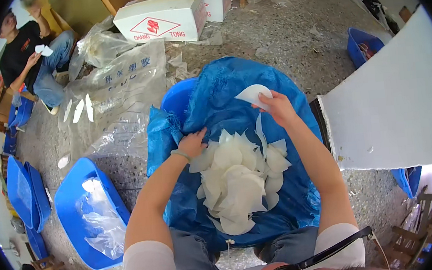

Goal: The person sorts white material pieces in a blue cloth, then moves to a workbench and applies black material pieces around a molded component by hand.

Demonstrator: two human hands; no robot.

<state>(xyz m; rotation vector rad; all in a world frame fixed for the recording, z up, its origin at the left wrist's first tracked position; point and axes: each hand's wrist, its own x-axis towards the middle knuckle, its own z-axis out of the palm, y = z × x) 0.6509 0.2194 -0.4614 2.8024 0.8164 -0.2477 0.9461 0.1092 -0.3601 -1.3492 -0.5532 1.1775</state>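
Observation:
A heap of thin, off-white, petal-shaped pieces [238, 179] lies on a blue woven sack [278, 88] spread in front of me. My right hand [276, 106] is raised above the sack, beyond the heap, and pinches one white piece [251, 94] with a pointed end facing left. At the heap's left edge my left hand [193, 143] rests against the sack, fingers stretched out and no piece visible in them. Part of a blue tub [177, 100] shows from under the sack's far left side.
To the left stands a blue tub [67, 199] holding clear plastic and white pieces. A clear plastic sheet [125, 91] with a few white pieces covers the floor far left, where a person [29, 58] sits. A white box [159, 19] stands behind. A white panel [388, 104] is at the right.

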